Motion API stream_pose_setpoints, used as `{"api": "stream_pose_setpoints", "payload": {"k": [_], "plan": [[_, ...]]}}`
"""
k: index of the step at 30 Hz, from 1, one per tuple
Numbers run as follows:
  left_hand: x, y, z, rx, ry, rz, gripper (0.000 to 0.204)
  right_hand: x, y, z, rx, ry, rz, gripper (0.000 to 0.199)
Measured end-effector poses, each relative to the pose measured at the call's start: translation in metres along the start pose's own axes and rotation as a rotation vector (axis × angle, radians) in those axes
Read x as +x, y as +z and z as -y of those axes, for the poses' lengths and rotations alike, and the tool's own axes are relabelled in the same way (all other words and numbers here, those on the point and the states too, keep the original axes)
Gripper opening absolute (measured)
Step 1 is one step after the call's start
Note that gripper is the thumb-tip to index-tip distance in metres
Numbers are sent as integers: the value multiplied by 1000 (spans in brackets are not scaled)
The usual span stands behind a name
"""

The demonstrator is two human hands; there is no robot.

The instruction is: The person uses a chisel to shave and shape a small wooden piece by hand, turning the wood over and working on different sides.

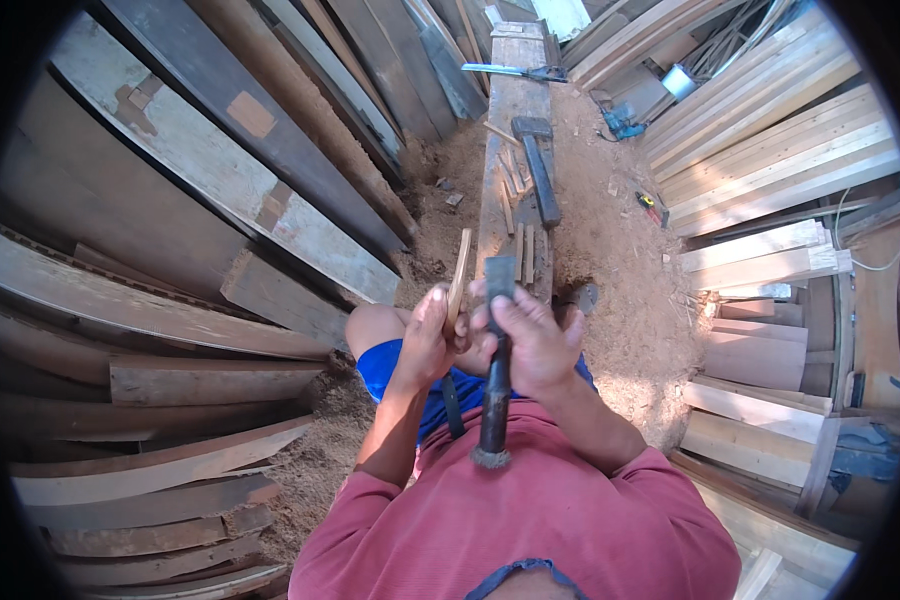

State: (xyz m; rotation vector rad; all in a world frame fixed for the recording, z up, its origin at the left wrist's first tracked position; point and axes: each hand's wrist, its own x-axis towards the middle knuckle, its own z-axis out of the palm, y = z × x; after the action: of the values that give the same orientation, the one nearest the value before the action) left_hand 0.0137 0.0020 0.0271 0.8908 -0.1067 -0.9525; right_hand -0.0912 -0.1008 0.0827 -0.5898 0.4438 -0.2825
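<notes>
My left hand [432,332] is closed around a slim wooden stick [458,275], which points up and away from me. Close beside it, my right hand [532,340] grips a wide-bladed chisel [496,385] near where blade meets handle. The chisel's flat metal blade points away from me, and its frayed handle end lies toward my chest. Ahead of both hands a narrow wooden bench [494,210] runs away from me. On it lie a mallet [540,175] with a dark handle and several small wooden sticks [522,250].
A handsaw [510,71] lies across the bench's far part. Long boards [300,230] lean along the left, and stacked planks [770,130] fill the right. A blue power tool [622,124] and a small yellow-and-red tool [653,208] rest on the sawdust-covered ground [620,260].
</notes>
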Motion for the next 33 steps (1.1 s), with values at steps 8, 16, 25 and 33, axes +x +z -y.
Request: {"api": "stream_pose_setpoints", "payload": {"k": [8, 16, 25, 33], "plan": [[-4, 4, -20, 369, 115, 26, 34, -15, 27, -23, 26, 217, 154, 14], [-50, -11, 0, 748, 222, 81, 38, -36, 23, -4, -45, 108, 33, 16], [-52, -17, -2, 20, -72, -13, 41, -21, -8, 13, -23, -30, -59, 15], [6, 6, -27, 378, 217, -130, 39, -10, 35, -19, 62, 263, 127, 13]]}}
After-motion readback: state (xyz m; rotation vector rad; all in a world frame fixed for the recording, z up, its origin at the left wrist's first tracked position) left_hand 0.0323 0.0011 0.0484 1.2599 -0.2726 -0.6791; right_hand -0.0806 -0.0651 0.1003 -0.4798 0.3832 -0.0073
